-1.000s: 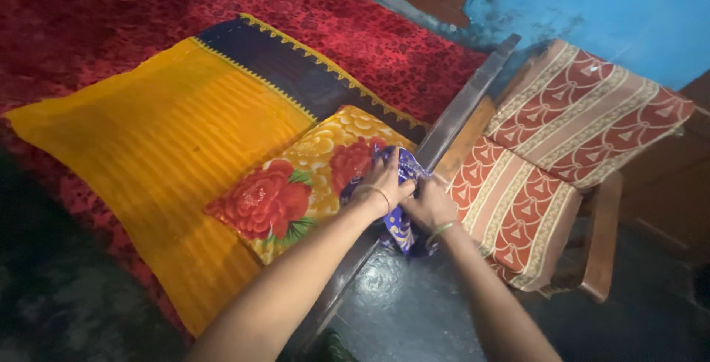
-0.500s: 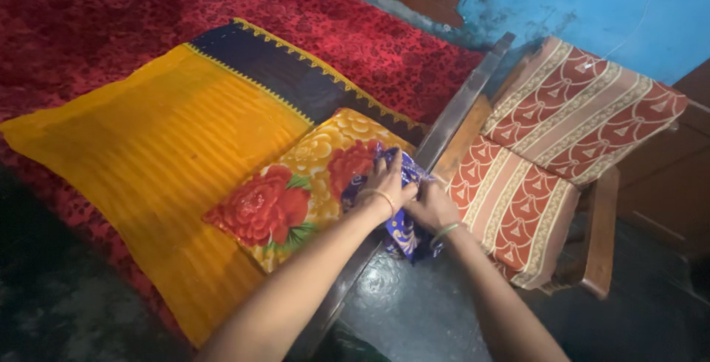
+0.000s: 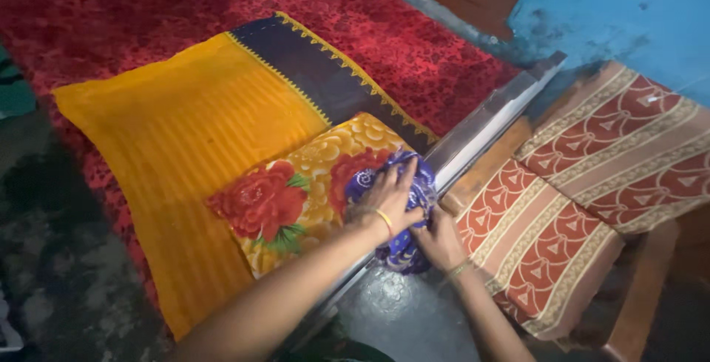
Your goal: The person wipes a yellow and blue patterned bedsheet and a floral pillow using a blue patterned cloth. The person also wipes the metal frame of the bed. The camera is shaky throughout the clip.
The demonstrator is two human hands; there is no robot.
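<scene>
Fingers of the left hand (image 3: pixel 390 198) lie spread and flat on top of a bundled blue-purple cloth (image 3: pixel 405 247), pressing it down, so this hand is open and does not grip. Below it, the right hand (image 3: pixel 441 240) is curled around the lower side of the same cloth, with its fingers closed on the fabric. Both wrists carry a thin bangle. The cloth sits at the edge of the bed, partly on a small cushion with red flowers on yellow (image 3: pixel 296 201), and partly hanging over the dark wooden bed rail (image 3: pixel 488 122). The cushion rests on a large orange pillow with a dark band (image 3: pixel 200 140), which lies on a red patterned bedspread (image 3: pixel 414 44). Just beside the rail stands a wooden chair with striped red-and-beige cushions (image 3: pixel 584 184), in front of a blue wall (image 3: pixel 629 7).
</scene>
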